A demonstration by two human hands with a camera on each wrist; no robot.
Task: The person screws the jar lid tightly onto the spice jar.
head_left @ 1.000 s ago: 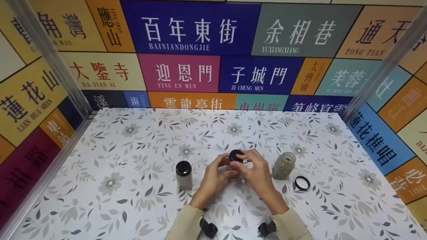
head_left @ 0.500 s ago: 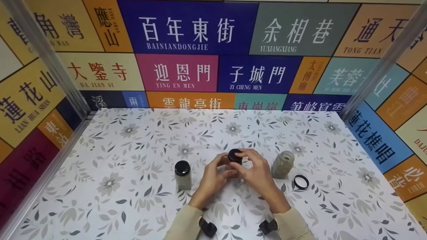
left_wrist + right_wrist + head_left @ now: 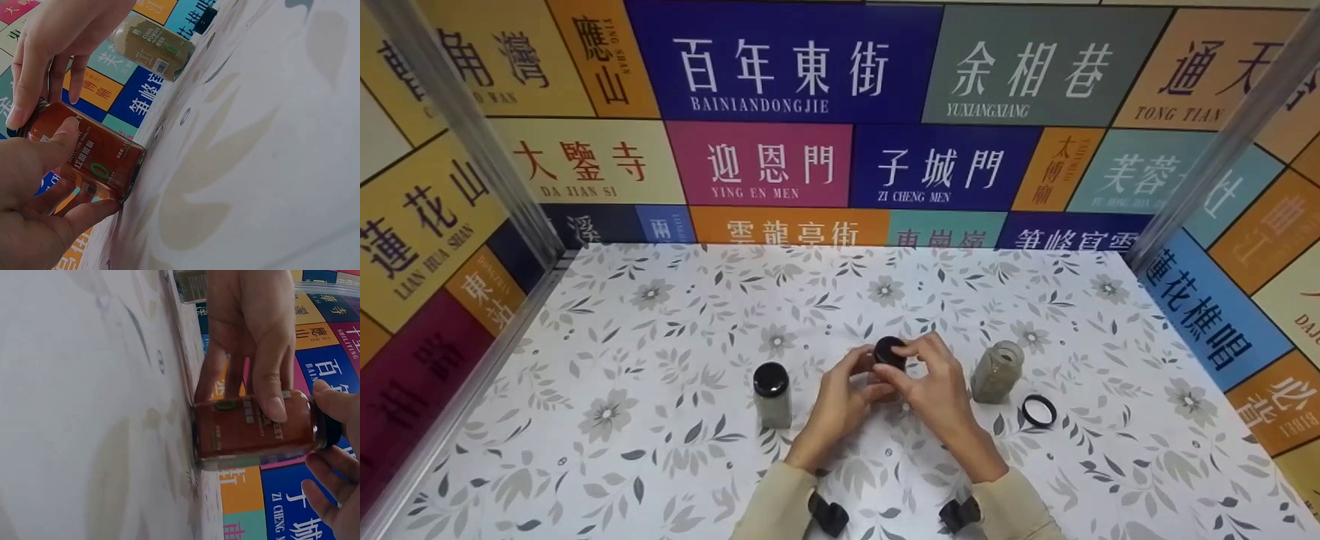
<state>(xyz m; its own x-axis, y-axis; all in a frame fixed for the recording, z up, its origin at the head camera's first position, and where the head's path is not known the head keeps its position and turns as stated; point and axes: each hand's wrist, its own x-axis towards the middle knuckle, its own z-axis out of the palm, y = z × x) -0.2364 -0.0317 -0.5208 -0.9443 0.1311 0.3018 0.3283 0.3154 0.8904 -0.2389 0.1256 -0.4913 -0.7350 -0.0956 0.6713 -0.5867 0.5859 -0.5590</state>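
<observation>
A glass jar of reddish-brown powder (image 3: 115, 149) stands on the table with a black lid (image 3: 888, 349). My left hand (image 3: 844, 397) grips the jar's body, its thumb across the label. From the right, my right hand (image 3: 937, 382) pinches the lid between thumb and fingers. In the right wrist view the lid (image 3: 331, 430) sits at the jar's mouth; whether it is loose I cannot tell. To the right, a jar of greyish-tan powder (image 3: 997, 373) stands uncapped, with a black ring-shaped lid (image 3: 1039, 411) lying beside it. On the left is another similar jar (image 3: 775, 409) with its black lid on.
A floral white cloth (image 3: 622, 322) covers the table. Printed panels (image 3: 780, 67) with Chinese characters form walls at the back and both sides. Clear upright corner strips (image 3: 1207, 150) stand at the back corners.
</observation>
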